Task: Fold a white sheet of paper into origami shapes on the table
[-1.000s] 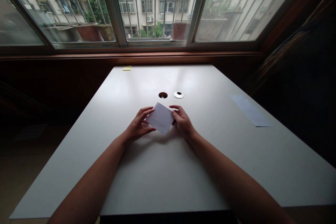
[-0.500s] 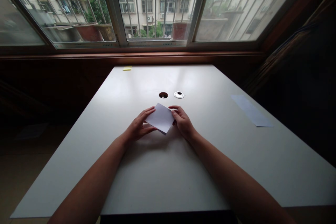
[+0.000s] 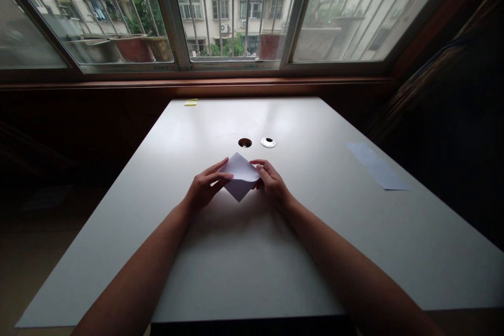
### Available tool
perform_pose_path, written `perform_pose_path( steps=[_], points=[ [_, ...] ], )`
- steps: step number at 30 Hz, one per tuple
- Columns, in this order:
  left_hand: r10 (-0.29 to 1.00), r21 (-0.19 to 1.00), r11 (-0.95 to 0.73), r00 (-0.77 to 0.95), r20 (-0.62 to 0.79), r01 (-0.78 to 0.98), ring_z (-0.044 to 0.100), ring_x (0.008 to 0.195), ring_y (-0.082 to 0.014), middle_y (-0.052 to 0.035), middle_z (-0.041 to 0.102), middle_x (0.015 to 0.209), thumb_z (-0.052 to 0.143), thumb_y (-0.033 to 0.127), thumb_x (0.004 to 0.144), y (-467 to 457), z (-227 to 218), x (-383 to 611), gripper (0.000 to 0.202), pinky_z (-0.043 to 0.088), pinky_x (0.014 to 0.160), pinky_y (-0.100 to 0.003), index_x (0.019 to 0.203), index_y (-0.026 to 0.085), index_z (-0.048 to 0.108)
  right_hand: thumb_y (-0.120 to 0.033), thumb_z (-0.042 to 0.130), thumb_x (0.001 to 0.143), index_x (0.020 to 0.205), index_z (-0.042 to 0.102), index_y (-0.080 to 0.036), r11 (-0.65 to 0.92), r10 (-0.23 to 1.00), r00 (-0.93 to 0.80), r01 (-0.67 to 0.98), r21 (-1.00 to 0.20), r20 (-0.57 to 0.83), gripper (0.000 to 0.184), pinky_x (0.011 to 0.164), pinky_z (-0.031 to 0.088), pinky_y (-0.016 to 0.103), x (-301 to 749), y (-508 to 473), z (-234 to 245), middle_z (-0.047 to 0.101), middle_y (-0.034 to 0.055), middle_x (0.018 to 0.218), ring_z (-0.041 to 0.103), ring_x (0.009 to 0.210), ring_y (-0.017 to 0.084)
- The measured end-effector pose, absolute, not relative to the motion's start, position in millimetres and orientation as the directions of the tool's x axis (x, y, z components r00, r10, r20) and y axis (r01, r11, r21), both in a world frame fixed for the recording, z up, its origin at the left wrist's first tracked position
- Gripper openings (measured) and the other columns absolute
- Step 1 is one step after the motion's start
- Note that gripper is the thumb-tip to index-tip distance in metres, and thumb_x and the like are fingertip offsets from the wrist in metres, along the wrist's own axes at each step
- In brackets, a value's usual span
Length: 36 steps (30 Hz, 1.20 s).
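Between my two hands is a small folded sheet of white paper [image 3: 241, 169], raised a little over the table with one corner pointing away and one toward me. A crease or opening runs across its middle, and the near half looks darker. My left hand [image 3: 205, 182] grips the left corner, its thumb and fingers pressed on the paper. At the right corner, my right hand [image 3: 272, 182] pinches the paper between thumb and fingers. The undersides of the fingers are partly hidden by the paper.
The white table [image 3: 252, 268] stretches toward a barred window. Beyond the paper are a round hole [image 3: 244, 143] and a silver ring cap [image 3: 268, 142]. A pale paper sheet [image 3: 376, 165] lies at right, a yellow sticky note [image 3: 191, 102] at the far left edge.
The paper has turned slightly and its upper layer has bent up along the middle, showing the darker lower half. My left fingers have shifted onto its left corner.
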<state>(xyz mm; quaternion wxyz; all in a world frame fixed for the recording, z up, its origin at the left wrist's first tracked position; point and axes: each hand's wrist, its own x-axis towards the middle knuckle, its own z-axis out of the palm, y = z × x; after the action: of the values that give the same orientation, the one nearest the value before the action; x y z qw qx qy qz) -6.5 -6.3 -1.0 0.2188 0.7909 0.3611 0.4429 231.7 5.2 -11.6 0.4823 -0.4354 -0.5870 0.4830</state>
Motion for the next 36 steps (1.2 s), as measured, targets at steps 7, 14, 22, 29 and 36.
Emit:
perform_pose_path(
  steps=[7, 14, 22, 29, 36],
  points=[
    [0.846, 0.806, -0.533, 0.169, 0.506, 0.258, 0.054, 0.129, -0.0276, -0.0085, 0.058, 0.138, 0.060, 0.034, 0.091, -11, 7, -1, 0.021, 0.044, 0.108, -0.046, 0.104, 0.024, 0.074, -0.058, 0.040, 0.095, 0.122, 0.056, -0.022, 0.119, 0.973, -0.199, -0.001, -0.993, 0.117, 0.048, 0.060, 0.045, 0.028, 232, 2, -6, 0.057, -0.0025, 0.057, 0.059, 0.056, 0.016],
    [0.912, 0.912, -0.390, -0.087, 0.402, 0.124, 0.066, 0.103, -0.0237, -0.0065, 0.073, 0.107, 0.065, 0.038, 0.088, -9, 1, -2, 0.024, 0.051, 0.092, -0.037, 0.102, 0.020, 0.073, -0.056, 0.054, 0.090, 0.126, 0.054, -0.024, 0.149, 0.951, -0.269, -0.026, -0.988, 0.150, 0.048, 0.059, 0.046, 0.027, 233, 6, -11, 0.062, 0.0031, 0.095, 0.062, 0.061, 0.012],
    [0.883, 0.919, -0.393, -0.292, 0.368, -0.030, 0.061, 0.081, -0.0159, -0.0006, 0.066, 0.085, 0.063, 0.044, 0.088, 3, -8, -5, 0.024, 0.048, 0.074, -0.027, 0.095, 0.022, 0.067, -0.043, 0.072, 0.079, 0.130, 0.051, -0.028, 0.283, 0.876, -0.434, 0.112, -0.953, 0.209, 0.057, 0.065, 0.052, 0.030, 234, 6, -17, 0.065, 0.0058, 0.111, 0.063, 0.069, 0.013],
    [0.904, 0.917, -0.383, -0.250, 0.347, -0.115, 0.059, 0.082, -0.0146, -0.0002, 0.064, 0.087, 0.060, 0.044, 0.090, 1, -5, -1, 0.021, 0.047, 0.076, -0.026, 0.094, 0.023, 0.062, -0.045, 0.068, 0.083, 0.117, 0.065, -0.028, 0.408, 0.814, -0.510, 0.159, -0.899, 0.279, 0.037, 0.068, 0.055, 0.030, 234, 1, -8, 0.058, 0.0080, 0.120, 0.065, 0.082, 0.016],
    [0.991, 0.955, -0.122, -0.090, 0.101, -0.270, 0.059, 0.068, -0.0143, -0.0002, 0.064, 0.081, 0.065, 0.048, 0.086, -10, 11, 7, 0.031, 0.050, 0.062, -0.026, 0.096, 0.021, 0.056, -0.045, 0.076, 0.076, 0.118, 0.065, -0.028, 0.384, 0.825, -0.491, 0.122, -0.915, 0.280, 0.046, 0.065, 0.054, 0.029, 234, 3, -10, 0.059, 0.0073, 0.116, 0.065, 0.081, 0.017]
  ],
)
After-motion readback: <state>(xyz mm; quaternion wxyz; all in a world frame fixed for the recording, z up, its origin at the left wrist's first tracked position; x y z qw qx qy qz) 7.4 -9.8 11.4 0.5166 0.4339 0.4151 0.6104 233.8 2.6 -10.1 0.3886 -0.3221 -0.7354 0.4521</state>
